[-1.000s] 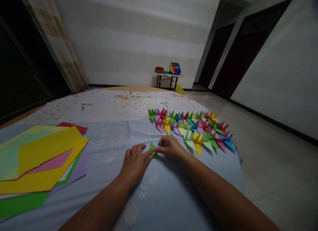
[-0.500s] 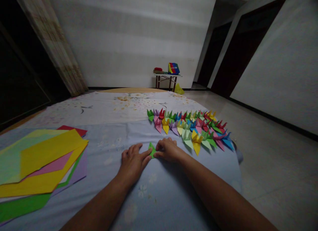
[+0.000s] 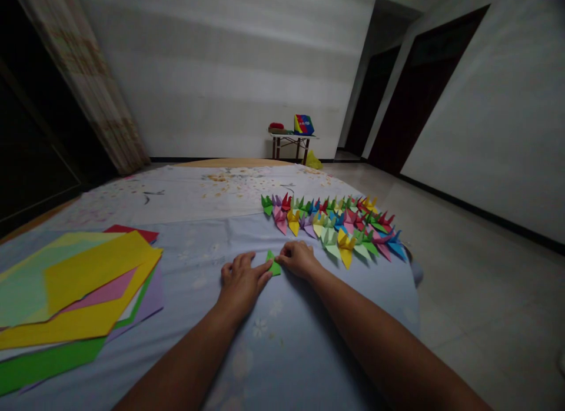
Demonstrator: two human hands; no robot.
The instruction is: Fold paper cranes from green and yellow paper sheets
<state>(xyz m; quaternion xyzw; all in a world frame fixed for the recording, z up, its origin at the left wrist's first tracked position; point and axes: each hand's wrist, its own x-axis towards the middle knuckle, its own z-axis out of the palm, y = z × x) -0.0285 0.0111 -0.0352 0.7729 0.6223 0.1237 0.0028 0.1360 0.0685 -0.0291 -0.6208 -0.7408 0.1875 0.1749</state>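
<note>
A small folded piece of green paper [image 3: 274,268] lies on the blue cloth in front of me, pointed at its far end. My left hand [image 3: 244,277] rests palm down to the left of it, fingers apart, with the tips of its nearest fingers pressing the paper's left side. From the right, my right hand [image 3: 298,259] closes its thumb and forefinger at the paper's upper right edge. Its other fingers are curled, and the exact pinch is partly hidden. Beyond the right hand stand several rows of colourful folded paper cranes [image 3: 346,246].
Coloured paper sheets [image 3: 92,269] lie overlapping at the left. The blue cloth [image 3: 265,352] covers the near table, and a white floral cloth [image 3: 185,193] its far part. A small stand [image 3: 291,137] by the wall carries a multicoloured bag [image 3: 303,125].
The view has shifted slightly. My right hand's fingertips have moved from the green paper's lower right side up along its right edge, showing more of the paper. The left hand still presses it.
</note>
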